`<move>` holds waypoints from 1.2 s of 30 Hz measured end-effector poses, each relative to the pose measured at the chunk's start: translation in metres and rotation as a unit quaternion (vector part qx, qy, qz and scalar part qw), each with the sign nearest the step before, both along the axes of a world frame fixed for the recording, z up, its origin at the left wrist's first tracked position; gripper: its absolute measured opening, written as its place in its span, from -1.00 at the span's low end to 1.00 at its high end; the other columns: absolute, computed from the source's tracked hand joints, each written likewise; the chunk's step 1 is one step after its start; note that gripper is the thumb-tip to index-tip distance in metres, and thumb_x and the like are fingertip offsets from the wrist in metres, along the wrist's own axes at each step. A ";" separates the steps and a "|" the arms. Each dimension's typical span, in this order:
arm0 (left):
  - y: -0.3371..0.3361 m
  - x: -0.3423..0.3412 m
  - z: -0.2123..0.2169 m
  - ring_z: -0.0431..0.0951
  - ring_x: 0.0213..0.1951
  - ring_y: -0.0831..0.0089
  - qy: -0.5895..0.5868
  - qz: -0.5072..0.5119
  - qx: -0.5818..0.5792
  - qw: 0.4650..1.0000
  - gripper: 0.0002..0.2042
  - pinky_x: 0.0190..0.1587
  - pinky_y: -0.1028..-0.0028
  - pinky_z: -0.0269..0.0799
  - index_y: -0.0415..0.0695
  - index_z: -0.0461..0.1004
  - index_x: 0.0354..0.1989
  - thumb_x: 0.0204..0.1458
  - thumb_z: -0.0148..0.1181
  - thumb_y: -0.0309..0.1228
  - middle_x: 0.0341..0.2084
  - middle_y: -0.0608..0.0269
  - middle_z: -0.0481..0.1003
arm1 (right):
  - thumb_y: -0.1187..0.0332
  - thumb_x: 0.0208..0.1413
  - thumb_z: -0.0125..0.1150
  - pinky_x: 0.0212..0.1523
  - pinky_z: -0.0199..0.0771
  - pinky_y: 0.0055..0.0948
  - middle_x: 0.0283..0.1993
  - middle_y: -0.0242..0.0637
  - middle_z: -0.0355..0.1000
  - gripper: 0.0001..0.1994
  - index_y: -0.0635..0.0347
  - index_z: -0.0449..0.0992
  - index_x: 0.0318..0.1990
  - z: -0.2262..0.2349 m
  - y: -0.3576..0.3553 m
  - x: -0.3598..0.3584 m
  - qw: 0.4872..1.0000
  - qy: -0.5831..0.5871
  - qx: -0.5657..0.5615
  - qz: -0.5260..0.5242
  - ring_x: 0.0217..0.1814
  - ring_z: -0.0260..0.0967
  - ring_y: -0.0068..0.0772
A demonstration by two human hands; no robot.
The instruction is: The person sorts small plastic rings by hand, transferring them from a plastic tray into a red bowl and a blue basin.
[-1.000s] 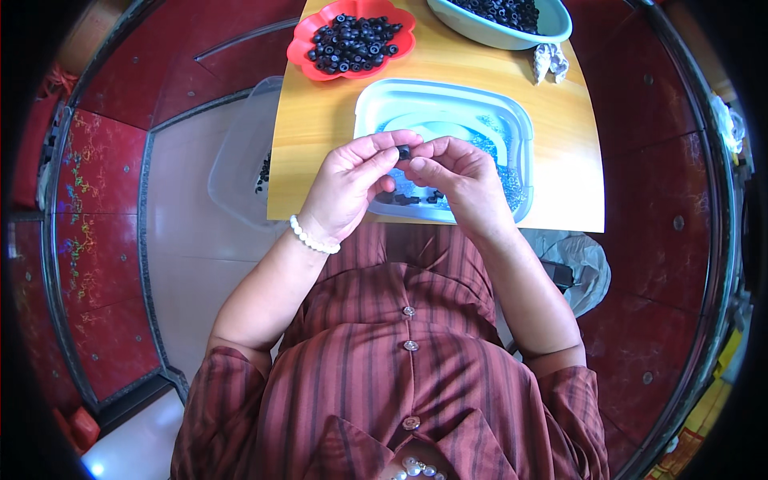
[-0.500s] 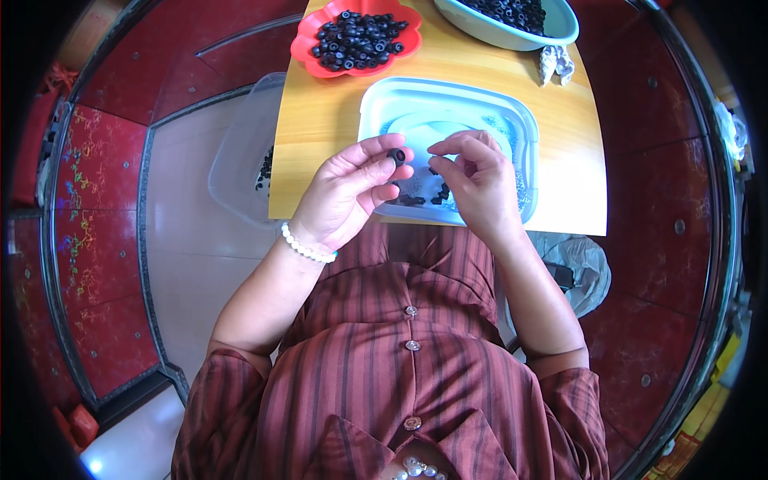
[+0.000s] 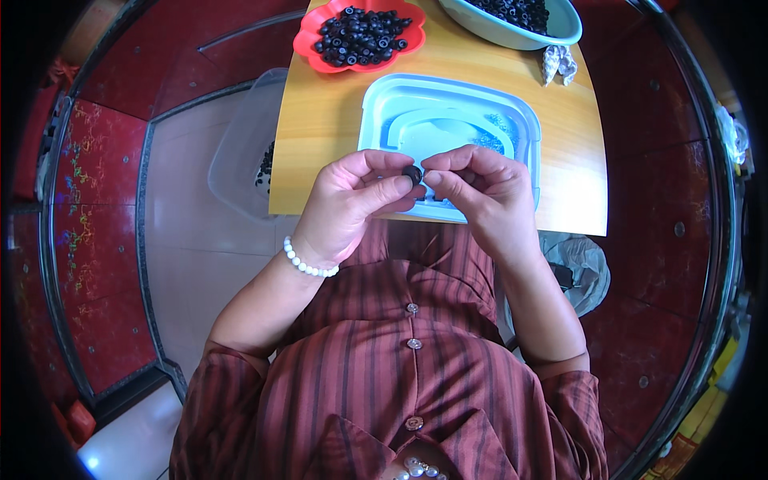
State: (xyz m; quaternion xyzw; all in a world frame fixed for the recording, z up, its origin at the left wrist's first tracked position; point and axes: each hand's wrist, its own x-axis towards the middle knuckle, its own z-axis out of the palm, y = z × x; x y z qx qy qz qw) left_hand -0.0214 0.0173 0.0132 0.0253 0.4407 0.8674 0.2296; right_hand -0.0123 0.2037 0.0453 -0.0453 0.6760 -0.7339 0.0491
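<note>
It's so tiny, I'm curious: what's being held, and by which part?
The left hand pinches a small black piece by its outer side, between thumb and fingers. Whether the right hand holds anything cannot be told.

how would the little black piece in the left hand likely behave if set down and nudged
The little black piece is probably light, being small enough for a fingertip pinch in the left hand. Its rounded outline suggests it may roll. It seems fairly stiff, showing no obvious squashing in that pinch.
</note>
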 end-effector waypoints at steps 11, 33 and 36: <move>-0.003 0.019 -0.005 0.58 -0.22 0.39 0.028 -0.002 -0.016 0.999 -0.81 -0.11 0.47 0.55 -0.31 0.46 -0.15 0.04 0.14 -0.63 -0.25 0.11 0.53 | 0.59 -0.04 0.27 -0.25 0.48 -0.53 -0.37 -0.27 0.49 -0.91 0.30 0.50 -0.35 -0.014 0.008 0.011 0.995 -0.051 -0.056 0.067 -0.31 0.48 -0.48; -0.033 0.017 -0.033 0.55 -0.17 0.37 -0.104 -0.088 0.289 0.948 -0.74 -0.07 0.42 0.57 -0.27 0.38 0.01 0.16 -0.06 -0.59 -0.15 0.02 0.43 | 0.40 -0.10 0.25 -0.20 0.28 -0.29 -0.38 -0.25 0.46 -0.86 0.14 0.57 -0.34 -0.038 0.060 0.001 0.818 0.130 0.558 -0.062 -0.30 0.40 -0.25; -0.033 0.015 -0.033 0.48 -0.16 0.38 -0.116 -0.080 0.270 0.952 -0.78 -0.05 0.40 0.57 -0.28 0.36 -0.02 0.17 -0.06 -0.57 -0.15 0.04 0.34 | 0.33 -0.11 0.24 -0.15 0.22 -0.25 -0.35 -0.26 0.46 -0.85 0.07 0.57 -0.34 -0.040 0.056 -0.001 0.798 0.130 0.586 -0.059 -0.23 0.40 -0.20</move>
